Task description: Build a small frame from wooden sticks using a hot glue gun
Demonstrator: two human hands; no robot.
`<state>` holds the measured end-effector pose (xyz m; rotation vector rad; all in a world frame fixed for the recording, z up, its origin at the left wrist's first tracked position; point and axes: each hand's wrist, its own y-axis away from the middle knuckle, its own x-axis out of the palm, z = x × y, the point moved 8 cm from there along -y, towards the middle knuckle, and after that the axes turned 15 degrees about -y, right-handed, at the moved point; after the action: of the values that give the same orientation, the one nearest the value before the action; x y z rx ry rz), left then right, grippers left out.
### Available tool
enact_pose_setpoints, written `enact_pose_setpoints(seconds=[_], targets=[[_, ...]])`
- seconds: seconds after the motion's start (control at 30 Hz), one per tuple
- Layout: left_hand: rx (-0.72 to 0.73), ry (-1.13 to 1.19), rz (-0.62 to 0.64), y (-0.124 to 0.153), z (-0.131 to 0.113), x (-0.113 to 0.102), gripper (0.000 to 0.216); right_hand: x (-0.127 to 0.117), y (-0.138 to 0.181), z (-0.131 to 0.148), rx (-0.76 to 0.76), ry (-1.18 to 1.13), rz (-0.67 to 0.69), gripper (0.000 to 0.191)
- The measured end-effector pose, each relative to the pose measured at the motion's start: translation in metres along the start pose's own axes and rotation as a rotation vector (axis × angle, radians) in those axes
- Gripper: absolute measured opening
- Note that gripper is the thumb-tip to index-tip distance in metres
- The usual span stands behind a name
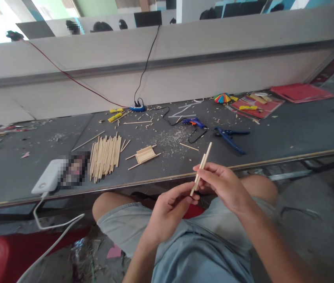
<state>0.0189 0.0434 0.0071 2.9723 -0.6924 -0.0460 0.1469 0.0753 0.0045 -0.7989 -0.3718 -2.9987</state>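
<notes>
Over my lap, just off the table's front edge, my right hand (218, 182) pinches two thin wooden sticks (204, 163) lying side by side, one longer than the other. My left hand (174, 210) closes its fingertips on their lower end. On the table a small assembled frame of sticks (145, 154) lies in front of me. Left of it is a pile of cut wooden sticks (105, 157). Blue cutters (230, 137) rest beyond my right hand, and a blue glue gun (193, 122) lies behind them to the left.
A white power bank (48, 176) with a cable and a blurred phone (75, 169) sit at the front left. A blue power socket (137, 107) stands by the wall near yellow tubes (115, 117). Wood scraps litter the middle; red folders (302, 92) lie at the back right.
</notes>
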Motion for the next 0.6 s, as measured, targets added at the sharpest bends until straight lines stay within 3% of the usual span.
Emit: enact_pose_setpoints(seconds=[0.3,0.6], targets=[[0.029,0.09,-0.044,0.003,0.0,0.001,0.024,0.006,0.012,0.0,0.001,-0.002,0.018,0.03],[0.037,0.019,-0.081,0.006,-0.003,-0.001,0.026,0.01,0.015,-0.005,0.01,-0.01,0.045,0.029]])
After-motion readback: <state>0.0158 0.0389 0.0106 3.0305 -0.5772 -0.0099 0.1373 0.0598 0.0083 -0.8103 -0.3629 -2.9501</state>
